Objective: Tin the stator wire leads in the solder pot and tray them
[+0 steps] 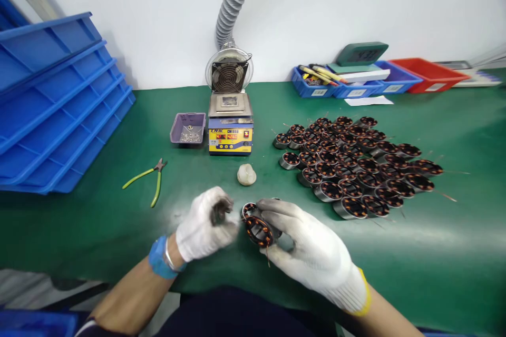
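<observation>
My right hand (312, 250) pinches a copper-wound stator (259, 230) just above the counter (435, 253), tilted so its windings face me. My left hand (205, 224) is curled around something small and dark. Cutters (152, 181) lie near the left hand; the stator pile (351, 166) sits beyond the right.

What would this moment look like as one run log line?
left hand: fingers closed on small dark part | right hand: holds copper-wound stator | stator pile: right, on green mat | solder pot: behind | cutters: left
</observation>
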The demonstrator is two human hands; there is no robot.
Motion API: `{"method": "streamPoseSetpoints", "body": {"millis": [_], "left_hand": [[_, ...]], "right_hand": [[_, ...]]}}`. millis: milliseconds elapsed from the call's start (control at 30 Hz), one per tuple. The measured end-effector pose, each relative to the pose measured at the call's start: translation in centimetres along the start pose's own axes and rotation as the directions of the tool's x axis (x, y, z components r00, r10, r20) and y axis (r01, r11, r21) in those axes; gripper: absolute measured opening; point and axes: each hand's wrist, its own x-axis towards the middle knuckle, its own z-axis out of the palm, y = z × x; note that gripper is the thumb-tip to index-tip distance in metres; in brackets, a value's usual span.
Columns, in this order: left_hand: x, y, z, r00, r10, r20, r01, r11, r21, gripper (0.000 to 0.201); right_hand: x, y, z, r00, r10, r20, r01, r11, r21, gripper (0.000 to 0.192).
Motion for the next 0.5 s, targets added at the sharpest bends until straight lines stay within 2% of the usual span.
{"method": "streamPoseSetpoints", "body": {"millis": [67, 133, 233, 300, 333, 367, 400, 467, 500], "left_hand": [[-0.3, 0.0, 0.5, 0.990, 0.087, 0.114, -0.095, 0.993, 0.071, 0.021], [-0.7, 0.1, 1.0, 0.992, 0.079, 0.096, -0.072, 0.995, -0.073, 0.029], [-0.7, -0.2, 1.0, 0.989, -0.030, -0.144, -0.034, 0.907, -0.420, 0.034], [0.2, -1.3, 0.7, 0.943, -0.066, -0.327, -0.103, 0.875, -0.473, 0.033], [0.9, -2.2, 0.7, 0.922, -0.051, -0.383, -0.131, 0.891, -0.434, 0.030], [1.7, -3.2, 0.8, 0.913, -0.029, -0.407, -0.133, 0.922, -0.363, 0.026], [2.5, -4.3, 1.0, 0.916, -0.003, -0.400, -0.115, 0.956, -0.271, 0.032], [4.0, -6.5, 1.6, 0.954, 0.036, -0.299, -0.053, 0.997, -0.048, 0.066], [4.6, -7.4, 2.0, 0.971, 0.041, -0.236, -0.025, 0.997, 0.069, 0.081]], "right_hand": [[-0.1, 0.0, 0.0, 1.000, -0.014, -0.012, 0.014, 1.000, 0.005, 0.033], [-0.4, 0.0, -0.2, 1.000, -0.009, -0.004, 0.009, 1.000, 0.016, 0.035], [-0.4, 0.6, -0.9, 0.997, 0.060, 0.041, -0.061, 0.998, 0.029, 0.035], [0.1, 1.4, -1.5, 0.971, 0.208, 0.113, -0.209, 0.978, -0.008, 0.036], [0.7, 1.9, -1.9, 0.934, 0.321, 0.157, -0.317, 0.947, -0.048, 0.038], [1.5, 2.6, -2.1, 0.872, 0.446, 0.202, -0.434, 0.895, -0.103, 0.042], [2.3, 3.3, -2.4, 0.794, 0.559, 0.238, -0.534, 0.829, -0.166, 0.046], [4.3, 4.8, -2.5, 0.655, 0.695, 0.298, -0.636, 0.719, -0.280, 0.049], [5.2, 5.6, -2.4, 0.607, 0.723, 0.329, -0.645, 0.691, -0.326, 0.049]]}}
